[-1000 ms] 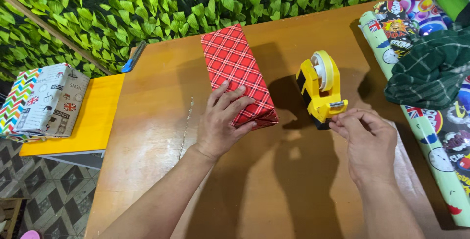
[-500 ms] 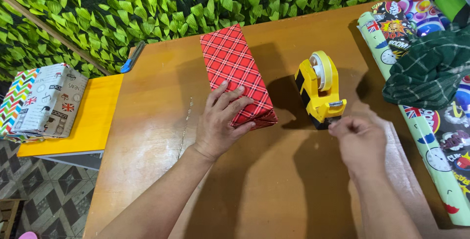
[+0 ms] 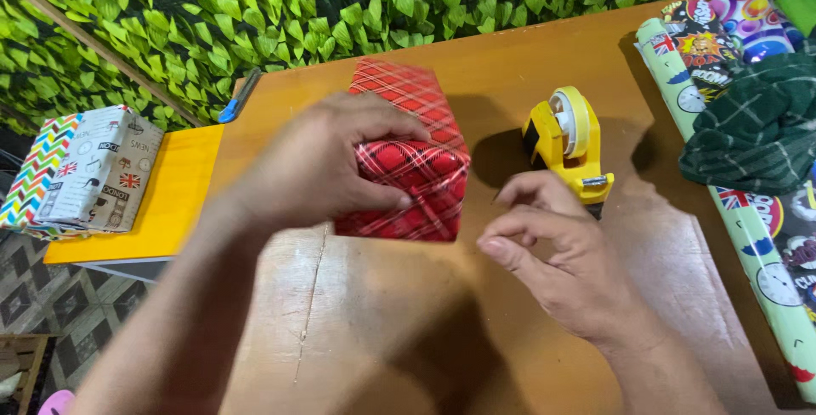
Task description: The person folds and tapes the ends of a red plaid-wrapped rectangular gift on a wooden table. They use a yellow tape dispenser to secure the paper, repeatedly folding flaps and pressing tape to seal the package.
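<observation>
Left hand (image 3: 319,168) in closed grip around tilted red plaid box (image 3: 408,168); right hand (image 3: 561,258) pinched, contents possibly tape, unclear.

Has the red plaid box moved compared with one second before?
Yes. The red plaid box is tipped up at its near end by the left hand; earlier it lay flat on the wooden table.

The red plaid wrapped box (image 3: 406,156) is long and rectangular, its near end tipped up off the wooden counter (image 3: 382,313) and showing folded, glossy paper flaps. The far end seems to rest on the counter, though blur makes that hard to confirm.
</observation>
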